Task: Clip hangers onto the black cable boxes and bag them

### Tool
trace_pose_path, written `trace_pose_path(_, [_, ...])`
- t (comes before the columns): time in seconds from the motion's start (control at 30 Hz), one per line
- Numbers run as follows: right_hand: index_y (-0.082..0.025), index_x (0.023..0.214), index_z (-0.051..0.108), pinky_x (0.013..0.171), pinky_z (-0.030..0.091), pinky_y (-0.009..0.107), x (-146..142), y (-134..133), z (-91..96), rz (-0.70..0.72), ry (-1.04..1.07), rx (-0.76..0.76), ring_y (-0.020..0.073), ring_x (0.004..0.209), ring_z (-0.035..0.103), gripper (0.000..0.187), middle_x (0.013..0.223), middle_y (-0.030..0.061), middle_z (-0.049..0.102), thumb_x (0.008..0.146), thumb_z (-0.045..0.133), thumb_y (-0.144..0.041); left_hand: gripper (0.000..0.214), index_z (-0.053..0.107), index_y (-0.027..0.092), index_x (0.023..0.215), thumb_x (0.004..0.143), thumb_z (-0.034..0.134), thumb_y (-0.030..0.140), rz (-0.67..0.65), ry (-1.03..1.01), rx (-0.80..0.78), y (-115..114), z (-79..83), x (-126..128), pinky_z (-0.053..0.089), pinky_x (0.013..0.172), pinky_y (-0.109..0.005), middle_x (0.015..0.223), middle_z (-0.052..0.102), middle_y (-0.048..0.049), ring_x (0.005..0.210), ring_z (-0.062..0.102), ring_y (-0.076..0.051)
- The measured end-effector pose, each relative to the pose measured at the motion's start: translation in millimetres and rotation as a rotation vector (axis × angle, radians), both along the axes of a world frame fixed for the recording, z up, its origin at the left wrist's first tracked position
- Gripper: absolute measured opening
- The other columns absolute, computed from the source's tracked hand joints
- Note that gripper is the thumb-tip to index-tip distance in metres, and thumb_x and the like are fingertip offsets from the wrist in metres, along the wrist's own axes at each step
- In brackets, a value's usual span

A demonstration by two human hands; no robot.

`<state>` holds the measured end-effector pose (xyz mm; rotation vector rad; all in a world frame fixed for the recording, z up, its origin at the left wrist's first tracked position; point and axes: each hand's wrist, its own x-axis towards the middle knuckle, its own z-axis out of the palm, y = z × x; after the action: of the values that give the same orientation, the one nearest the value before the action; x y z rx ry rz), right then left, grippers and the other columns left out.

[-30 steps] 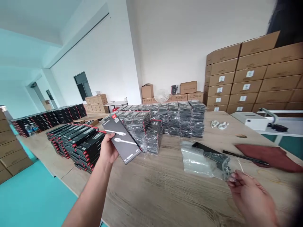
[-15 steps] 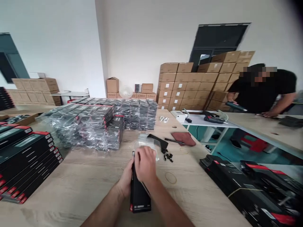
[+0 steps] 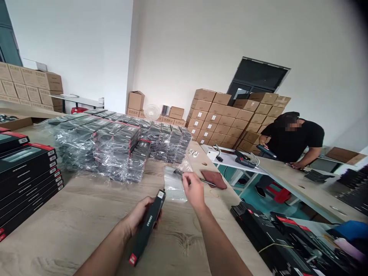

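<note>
My left hand (image 3: 140, 214) is wrapped around a long, narrow black carton (image 3: 149, 226) with a white label at its far end and a red corner at the near end. The carton is tilted above the table. My right hand (image 3: 194, 189) is closed over the right side of a stack of clear plastic bags (image 3: 173, 186); what its fingers hold, if anything, is hidden. A thin dark piece (image 3: 178, 172) shows just beyond those fingertips. Right of this hand lie a dark red cloth (image 3: 215, 179) and a slim black stick (image 3: 207, 182), partly on the cloth.
Plastic-wrapped stacks of black cartons (image 3: 115, 153) fill the far left of the table (image 3: 94, 214). More black cartons (image 3: 28, 176) are piled at left. Banded flat black packaging (image 3: 258, 230) lies at right. A person in black (image 3: 293, 138) works at another table, holding a dark tool (image 3: 266, 150).
The carton, earlier upright between both hands, is now tilted in my left hand alone. My right hand has left it and moved right, to the plastic bags. The camera view has tilted.
</note>
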<state>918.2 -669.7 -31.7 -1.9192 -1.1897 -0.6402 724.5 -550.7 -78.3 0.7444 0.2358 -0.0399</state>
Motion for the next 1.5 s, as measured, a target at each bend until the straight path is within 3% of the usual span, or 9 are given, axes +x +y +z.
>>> trace_pose_path(0.1, [-0.020, 0.077, 0.061, 0.065, 0.046, 0.029, -20.4, -2.2, -51.4, 0.096, 0.156, -0.051, 0.0177, 0.068, 0.058, 0.017, 0.073, 0.0035, 0.062, 0.085, 0.048, -0.026, 0.033, 0.064, 0.017, 0.096, 0.064, 0.068, 0.022, 0.005, -0.033, 0.120, -3.3, 2.4, -7.1, 0.046, 0.061, -0.025, 0.080, 0.066, -0.0032, 0.065, 0.061, -0.015])
trace_pose_path(0.2, [-0.020, 0.076, 0.064, 0.059, 0.047, 0.028, -28.4, -4.8, -77.3, 0.203, 0.332, -0.079, 0.0172, 0.065, 0.059, 0.016, 0.074, 0.0047, 0.064, 0.083, 0.051, -0.027, 0.046, 0.063, 0.016, 0.104, 0.059, 0.073, 0.016, -0.019, -0.022, 0.214, -3.5, -1.7, -8.6, 0.046, 0.068, -0.026, 0.090, 0.066, -0.0054, 0.075, 0.062, -0.017])
trace_pose_path(0.37, [-0.020, 0.081, 0.067, 0.063, 0.049, 0.029, -30.6, -10.9, -65.3, 0.397, 0.437, -0.139, 0.0175, 0.071, 0.061, 0.011, 0.079, 0.0054, 0.067, 0.081, 0.057, -0.025, 0.075, 0.050, 0.019, 0.127, 0.057, 0.076, 0.017, 0.036, 0.067, 0.242, 0.1, -12.5, -2.1, 0.045, 0.073, -0.027, 0.094, 0.066, -0.0054, 0.082, 0.063, -0.019])
trace_pose_path(0.5, [-0.020, 0.086, 0.068, 0.068, 0.049, 0.030, -35.1, -14.6, -57.0, 0.531, 0.456, -0.235, 0.0184, 0.077, 0.062, 0.011, 0.084, 0.0057, 0.067, 0.078, 0.060, -0.020, 0.064, 0.056, 0.016, 0.121, 0.060, 0.075, 0.022, 0.044, 0.032, 0.320, 4.6, -10.9, 1.3, 0.045, 0.068, -0.026, 0.088, 0.067, -0.0051, 0.073, 0.062, -0.017])
trace_pose_path(0.63, [-0.020, 0.082, 0.069, 0.066, 0.049, 0.030, -33.4, -14.8, -60.3, 0.433, 0.434, -0.159, 0.0173, 0.072, 0.061, 0.016, 0.078, 0.0053, 0.066, 0.083, 0.054, -0.020, 0.050, 0.063, 0.014, 0.110, 0.064, 0.074, 0.029, 0.092, 0.070, 0.439, 8.8, -10.6, 1.7, 0.045, 0.067, -0.027, 0.089, 0.068, -0.0068, 0.071, 0.061, -0.017])
trace_pose_path(0.8, [-0.021, 0.085, 0.070, 0.069, 0.050, 0.031, -30.0, -17.0, -61.5, 0.352, 0.399, -0.140, 0.0180, 0.075, 0.063, 0.016, 0.082, 0.0056, 0.068, 0.085, 0.055, -0.026, 0.068, 0.053, 0.017, 0.121, 0.060, 0.079, 0.030, 0.200, 0.107, 0.653, 8.9, -17.2, 0.7, 0.045, 0.072, -0.027, 0.097, 0.065, -0.0066, 0.083, 0.061, -0.019])
trace_pose_path(1.0, [-0.022, 0.086, 0.070, 0.069, 0.051, 0.031, -38.4, -15.6, -60.8, 0.327, 0.386, -0.147, 0.0182, 0.075, 0.063, 0.016, 0.082, 0.0051, 0.068, 0.086, 0.056, -0.029, 0.081, 0.041, 0.019, 0.129, 0.058, 0.081, 0.025, 0.165, 0.026, 0.635, 3.2, -21.6, 1.2, 0.044, 0.091, -0.036, 0.127, 0.053, -0.0154, 0.114, 0.053, -0.026])
trace_pose_path(1.23, [-0.022, 0.087, 0.071, 0.070, 0.051, 0.031, -41.2, -11.8, -63.2, 0.288, 0.299, -0.097, 0.0181, 0.075, 0.062, 0.017, 0.081, 0.0050, 0.066, 0.087, 0.054, -0.026, 0.067, 0.045, 0.018, 0.124, 0.065, 0.076, 0.023, 0.221, -0.007, 0.628, 2.3, -23.7, 5.8, 0.044, 0.093, -0.042, 0.124, 0.057, -0.0169, 0.110, 0.058, -0.027])
trace_pose_path(1.5, [-0.024, 0.093, 0.069, 0.073, 0.049, 0.030, -45.3, -10.9, -61.0, 0.240, 0.058, -0.214, 0.0178, 0.078, 0.059, 0.026, 0.084, 0.0058, 0.063, 0.088, 0.045, -0.017, 0.046, 0.057, 0.019, 0.123, 0.077, 0.057, 0.021, 0.268, -0.023, 1.003, 0.8, -22.1, 7.2, 0.046, 0.093, -0.036, 0.115, 0.067, -0.0059, 0.104, 0.061, -0.023])
